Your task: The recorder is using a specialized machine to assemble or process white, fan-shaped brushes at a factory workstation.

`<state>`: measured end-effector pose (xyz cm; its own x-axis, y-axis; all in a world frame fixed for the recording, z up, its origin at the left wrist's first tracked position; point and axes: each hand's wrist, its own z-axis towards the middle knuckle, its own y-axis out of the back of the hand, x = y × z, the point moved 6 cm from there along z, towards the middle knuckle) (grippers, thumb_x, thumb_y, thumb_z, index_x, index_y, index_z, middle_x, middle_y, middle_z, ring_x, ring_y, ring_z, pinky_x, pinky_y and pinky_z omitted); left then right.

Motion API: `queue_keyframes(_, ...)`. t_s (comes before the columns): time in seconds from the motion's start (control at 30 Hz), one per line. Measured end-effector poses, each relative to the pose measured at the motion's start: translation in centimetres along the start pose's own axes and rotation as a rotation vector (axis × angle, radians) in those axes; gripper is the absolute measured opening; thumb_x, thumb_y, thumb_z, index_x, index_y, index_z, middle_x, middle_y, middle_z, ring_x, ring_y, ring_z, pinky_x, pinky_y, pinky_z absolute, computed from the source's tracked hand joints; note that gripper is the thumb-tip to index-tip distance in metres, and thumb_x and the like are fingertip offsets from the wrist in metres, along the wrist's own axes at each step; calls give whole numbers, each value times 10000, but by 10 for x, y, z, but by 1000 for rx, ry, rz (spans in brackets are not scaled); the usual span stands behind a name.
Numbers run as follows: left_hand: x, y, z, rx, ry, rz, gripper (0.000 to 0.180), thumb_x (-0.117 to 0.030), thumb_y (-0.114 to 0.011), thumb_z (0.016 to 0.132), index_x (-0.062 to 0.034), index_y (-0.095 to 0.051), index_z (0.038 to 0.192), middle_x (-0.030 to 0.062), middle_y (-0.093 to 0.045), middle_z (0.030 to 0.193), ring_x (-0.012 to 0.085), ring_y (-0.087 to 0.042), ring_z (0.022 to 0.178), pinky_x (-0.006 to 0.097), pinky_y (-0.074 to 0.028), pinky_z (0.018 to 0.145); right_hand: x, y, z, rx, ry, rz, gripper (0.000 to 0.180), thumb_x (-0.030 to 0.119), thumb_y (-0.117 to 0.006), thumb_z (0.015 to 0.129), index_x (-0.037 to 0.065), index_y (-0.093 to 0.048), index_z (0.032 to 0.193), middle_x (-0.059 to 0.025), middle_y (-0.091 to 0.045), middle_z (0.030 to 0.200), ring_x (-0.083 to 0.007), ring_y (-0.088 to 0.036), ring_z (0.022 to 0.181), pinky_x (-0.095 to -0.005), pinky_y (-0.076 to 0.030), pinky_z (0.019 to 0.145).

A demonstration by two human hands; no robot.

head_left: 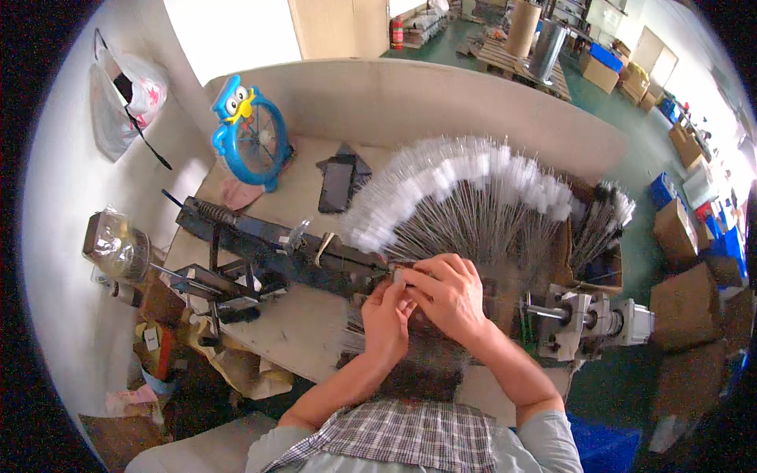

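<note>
My left hand point(385, 317) and my right hand point(451, 296) meet at the near end of a long dark metal machine bar point(272, 244). Both are closed, fingertips pinched together around something small and pale that I cannot make out. Just beyond them, a large fan of thin wire-stemmed brushes point(473, 177) with white bristle heads spreads over the table. The wire ends run toward my right hand and partly vanish behind it. A dark, blurred patch lies below my wrists.
To the right stands a motor unit with a shaft point(591, 319); behind it, a cardboard box point(617, 268) holds more brushes. A blue cartoon-bird fan point(252, 146) and a dark phone point(337, 186) rest on the table point(303, 154). At left is a plastic-wrapped motor point(118, 248). A low partition point(441, 94) bounds the back.
</note>
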<state>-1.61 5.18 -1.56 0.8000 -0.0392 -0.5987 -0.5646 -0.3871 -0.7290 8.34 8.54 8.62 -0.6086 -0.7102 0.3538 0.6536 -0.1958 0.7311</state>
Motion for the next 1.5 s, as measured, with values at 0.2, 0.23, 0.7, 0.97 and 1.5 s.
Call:
queue_keyframes(0.2, -6, -4, -2, 5, -25, -14, 129, -90, -557, 861, -25, -572, 973, 48, -612, 901, 124, -586, 826, 282, -460, 774, -7, 5, -6, 40, 29, 5, 206, 174, -716, 664, 150, -700, 868, 3, -636, 876, -202, -578, 850, -342, -454, 757)
queue_keyframes(0.23, -3, -7, -3, 17, -17, 0, 130, -82, -557, 859, -28, -574, 977, 45, -613, 904, 123, -586, 833, 282, -459, 779, -11, 7, -9, 45, 20, 3, 209, 161, -721, 662, 143, -699, 869, 0, -637, 878, -205, -579, 852, -343, -457, 759)
queue_keyframes(0.7, 6, 6, 3, -6, 15, -155, 103, -122, -532, 864, -29, -552, 904, 59, -597, 851, 156, -588, 794, 320, -492, 762, 6, 4, 3, 84, -28, 96, 277, 159, -695, 681, 117, -671, 954, -33, -619, 963, -237, -572, 910, -361, -469, 775)
queue_keyframes(0.97, 0, -6, -2, -13, -27, -78, 84, -60, -545, 846, -16, -552, 917, 80, -616, 892, 179, -613, 809, 310, -510, 755, 0, 9, -10, 48, -48, 8, 249, 137, -723, 660, 96, -686, 902, -46, -623, 960, -234, -580, 887, -354, -475, 766)
queue_keyframes(1.5, -5, -9, -6, -51, 31, -141, 121, -165, -518, 876, -62, -542, 820, 36, -585, 777, 137, -592, 710, 256, -501, 663, 9, -2, -2, 19, -67, 39, 285, 142, -729, 646, 99, -673, 922, -35, -629, 947, -230, -586, 875, -350, -470, 751)
